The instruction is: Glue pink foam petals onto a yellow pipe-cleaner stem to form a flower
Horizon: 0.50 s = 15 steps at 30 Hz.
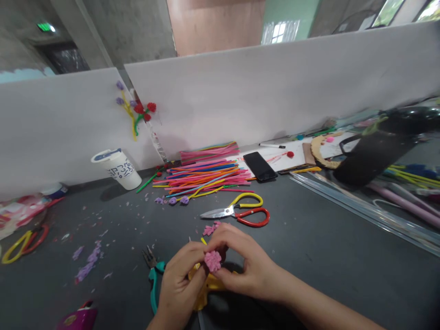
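Observation:
A small pink pipe-cleaner flower [213, 261] is pinched between the fingertips of my two hands, low in the middle of the view. My right hand [249, 266] grips its right side with thumb and index finger. At its left edge my left hand [184, 277] is closed, thumb against fingers. A short yellow tip [204, 240] sticks out behind the fingers; what it belongs to is hidden. Under the hands lies a yellow tool, perhaps a glue gun [201, 300], mostly covered. Teal-handled pliers [153, 279] lie beside my left hand. Pink fuzzy pieces [209, 228] lie just beyond the fingers.
Scissors [227, 212] with yellow and red handles lie ahead, before a pile of coloured pipe cleaners [206, 176]. Around them are a phone [260, 166], a white cup [118, 169], purple scraps [90, 262] and clear strips [364, 211]. A dark jug [374, 149] stands right.

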### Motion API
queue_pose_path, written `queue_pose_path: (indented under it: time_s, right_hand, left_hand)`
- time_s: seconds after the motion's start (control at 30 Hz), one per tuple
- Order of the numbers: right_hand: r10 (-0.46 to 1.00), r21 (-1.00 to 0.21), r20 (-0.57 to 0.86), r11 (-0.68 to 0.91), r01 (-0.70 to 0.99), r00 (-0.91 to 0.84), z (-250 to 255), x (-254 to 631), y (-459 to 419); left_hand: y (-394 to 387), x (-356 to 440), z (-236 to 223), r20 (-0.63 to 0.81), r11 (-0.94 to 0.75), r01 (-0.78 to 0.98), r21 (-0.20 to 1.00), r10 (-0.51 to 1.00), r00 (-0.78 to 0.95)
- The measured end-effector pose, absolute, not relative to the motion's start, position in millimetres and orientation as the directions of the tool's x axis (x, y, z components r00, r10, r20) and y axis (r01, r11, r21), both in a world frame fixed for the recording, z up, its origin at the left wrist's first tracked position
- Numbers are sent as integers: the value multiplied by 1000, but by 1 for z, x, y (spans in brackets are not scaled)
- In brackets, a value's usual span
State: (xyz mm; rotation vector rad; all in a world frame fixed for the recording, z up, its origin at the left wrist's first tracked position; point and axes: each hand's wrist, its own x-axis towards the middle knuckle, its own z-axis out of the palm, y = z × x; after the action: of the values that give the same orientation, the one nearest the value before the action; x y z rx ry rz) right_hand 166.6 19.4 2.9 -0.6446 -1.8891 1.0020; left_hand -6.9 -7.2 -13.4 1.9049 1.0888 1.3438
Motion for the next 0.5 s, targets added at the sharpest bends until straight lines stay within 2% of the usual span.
queue_pose_path:
  time_s: [0.5]
  right_hand:
    - [742, -799, 491, 592, 103, -457, -2, 164, 16]
  left_hand:
    - [-7, -5, -12, 501, -534, 251, 807, 845, 188]
